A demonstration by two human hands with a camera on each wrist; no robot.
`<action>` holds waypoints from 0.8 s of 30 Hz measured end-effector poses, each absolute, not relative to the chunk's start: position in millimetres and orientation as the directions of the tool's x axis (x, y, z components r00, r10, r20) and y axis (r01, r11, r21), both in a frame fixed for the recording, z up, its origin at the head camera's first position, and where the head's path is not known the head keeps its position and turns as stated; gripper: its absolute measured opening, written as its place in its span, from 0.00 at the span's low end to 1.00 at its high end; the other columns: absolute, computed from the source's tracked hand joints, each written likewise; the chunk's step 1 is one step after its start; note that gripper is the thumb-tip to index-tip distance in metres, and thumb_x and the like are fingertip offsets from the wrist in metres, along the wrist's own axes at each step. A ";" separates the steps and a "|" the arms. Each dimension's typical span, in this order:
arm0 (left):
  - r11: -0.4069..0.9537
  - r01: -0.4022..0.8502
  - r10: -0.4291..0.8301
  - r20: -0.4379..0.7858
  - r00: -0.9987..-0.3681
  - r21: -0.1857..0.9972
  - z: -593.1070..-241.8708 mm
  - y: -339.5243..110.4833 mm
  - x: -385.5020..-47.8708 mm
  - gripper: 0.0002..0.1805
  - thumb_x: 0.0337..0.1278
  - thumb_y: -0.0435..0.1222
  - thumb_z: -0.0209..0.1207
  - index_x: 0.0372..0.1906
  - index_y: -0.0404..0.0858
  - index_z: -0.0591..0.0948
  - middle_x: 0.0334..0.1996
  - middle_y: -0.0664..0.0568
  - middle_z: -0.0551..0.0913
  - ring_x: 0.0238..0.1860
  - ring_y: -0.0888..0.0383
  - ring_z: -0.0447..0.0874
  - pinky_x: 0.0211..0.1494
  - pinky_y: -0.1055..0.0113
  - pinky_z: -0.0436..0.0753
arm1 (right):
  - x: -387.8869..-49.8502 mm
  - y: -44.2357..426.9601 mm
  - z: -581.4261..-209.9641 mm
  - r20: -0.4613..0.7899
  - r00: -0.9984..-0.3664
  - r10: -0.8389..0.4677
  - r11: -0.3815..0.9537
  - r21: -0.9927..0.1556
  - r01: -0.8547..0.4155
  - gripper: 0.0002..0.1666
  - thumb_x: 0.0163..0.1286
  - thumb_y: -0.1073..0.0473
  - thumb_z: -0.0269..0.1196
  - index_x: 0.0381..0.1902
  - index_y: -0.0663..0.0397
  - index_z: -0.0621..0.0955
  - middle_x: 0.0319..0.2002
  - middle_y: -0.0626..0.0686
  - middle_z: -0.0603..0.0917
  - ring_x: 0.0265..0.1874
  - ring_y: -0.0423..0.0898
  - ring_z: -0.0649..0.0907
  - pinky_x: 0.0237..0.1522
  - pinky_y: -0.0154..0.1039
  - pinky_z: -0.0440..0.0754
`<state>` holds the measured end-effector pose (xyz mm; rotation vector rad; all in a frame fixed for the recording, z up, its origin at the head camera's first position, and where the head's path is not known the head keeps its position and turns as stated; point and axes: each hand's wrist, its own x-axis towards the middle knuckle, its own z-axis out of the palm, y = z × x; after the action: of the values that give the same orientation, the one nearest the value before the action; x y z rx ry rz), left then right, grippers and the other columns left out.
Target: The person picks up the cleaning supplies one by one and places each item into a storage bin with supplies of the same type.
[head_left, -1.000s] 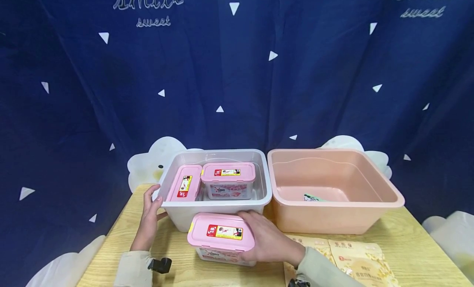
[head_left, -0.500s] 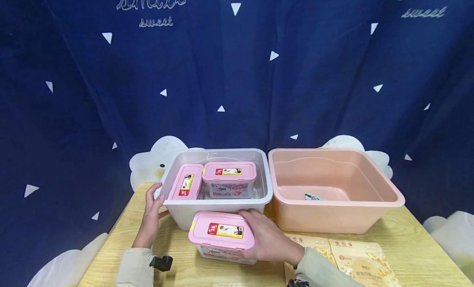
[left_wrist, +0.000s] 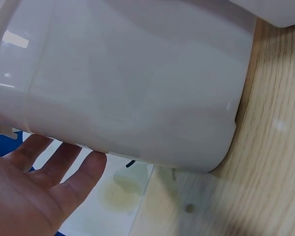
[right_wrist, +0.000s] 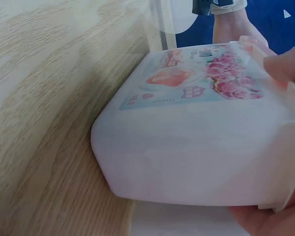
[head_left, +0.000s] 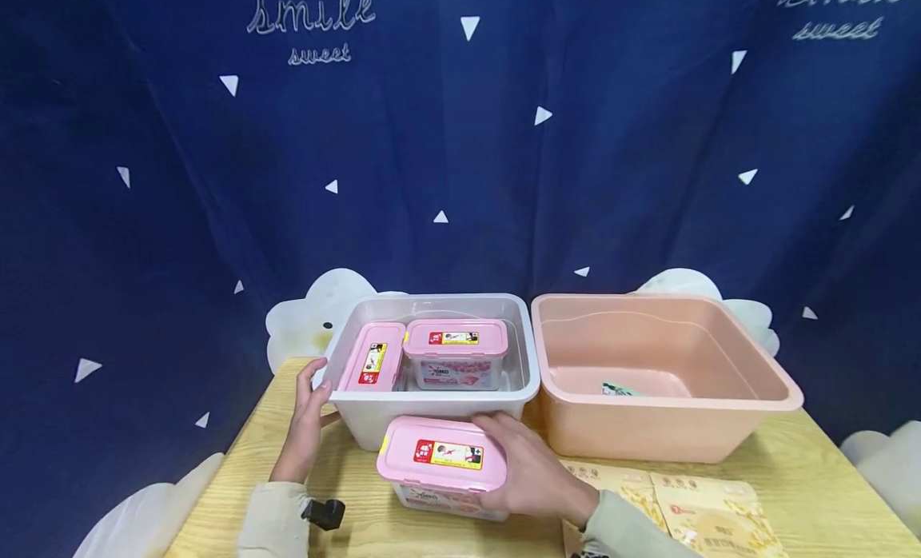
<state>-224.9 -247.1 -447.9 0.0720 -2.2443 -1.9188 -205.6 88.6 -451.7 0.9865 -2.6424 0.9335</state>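
Here, held tub (head_left: pixel 440 466): is on the near side of white bin (head_left: pixel 363 420), just beside its near wall; if the base touches the table (head_left: pixel 360 494), I cannot tell.
R hand (head_left: pixel 528 466): clamped on tub's right end, thumb and fingers on opp. sides of the lid (head_left: pixel 403 454).
L hand (head_left: pixel 305 426): well apart from R; fairly straight fingers touch the bin's left near corner.
Lid risk: may pop off, b/c the grip looks mostly at lid level.
Bin risk: may slide if tub bumps it, b/c L contact seems light.
Head view: only this shows both inner tubs, left (head_left: pixel 374 358) & right (head_left: pixel 456 346).
L wrist view: shows fingertips (left_wrist: pixel 97 160) at bin's outer wall, hidden in head view.
R wrist view: shows tub's end wall (right_wrist: pixel 196 152), which R hand covers in head view.
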 end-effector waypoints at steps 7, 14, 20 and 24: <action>0.176 0.085 -0.154 0.112 -0.982 0.981 -446.7 -246.6 -225.2 0.30 0.76 0.48 0.34 0.77 0.49 0.46 0.78 0.42 0.47 0.73 0.41 0.55 0.63 0.36 0.68 | -200.4 96.9 -448.1 0.368 -0.740 -0.563 0.554 -0.497 -0.668 0.55 0.30 0.46 0.80 0.62 0.46 0.76 0.47 0.34 0.77 0.44 0.31 0.75 0.50 0.32 0.77; 0.183 0.070 -0.145 0.098 -0.985 0.981 -445.3 -245.4 -228.4 0.29 0.76 0.50 0.34 0.76 0.52 0.46 0.78 0.44 0.46 0.74 0.41 0.54 0.64 0.37 0.66 | -193.9 106.7 -445.9 0.403 -0.708 -0.580 0.562 -0.432 -0.706 0.54 0.32 0.44 0.80 0.63 0.49 0.76 0.48 0.35 0.77 0.46 0.31 0.75 0.51 0.33 0.77; 0.169 0.075 -0.140 0.099 -0.985 0.983 -446.6 -246.5 -226.9 0.30 0.76 0.49 0.33 0.76 0.50 0.46 0.78 0.43 0.45 0.74 0.40 0.54 0.64 0.36 0.66 | -186.3 118.0 -433.9 0.387 -0.698 -0.603 0.562 -0.416 -0.715 0.54 0.36 0.43 0.79 0.64 0.50 0.75 0.53 0.37 0.77 0.50 0.34 0.75 0.54 0.37 0.78; 0.175 0.071 -0.149 0.098 -0.984 0.982 -448.7 -248.2 -226.5 0.29 0.76 0.50 0.33 0.76 0.50 0.46 0.78 0.43 0.45 0.73 0.41 0.54 0.63 0.39 0.67 | -181.1 126.3 -420.0 0.411 -0.669 -0.620 0.541 -0.394 -0.743 0.54 0.37 0.43 0.80 0.64 0.50 0.75 0.54 0.37 0.77 0.52 0.34 0.74 0.53 0.37 0.78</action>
<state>-226.5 -248.2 -448.7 0.0768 -2.2709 -1.9125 -181.1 126.3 -420.0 1.1489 -2.5560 0.8115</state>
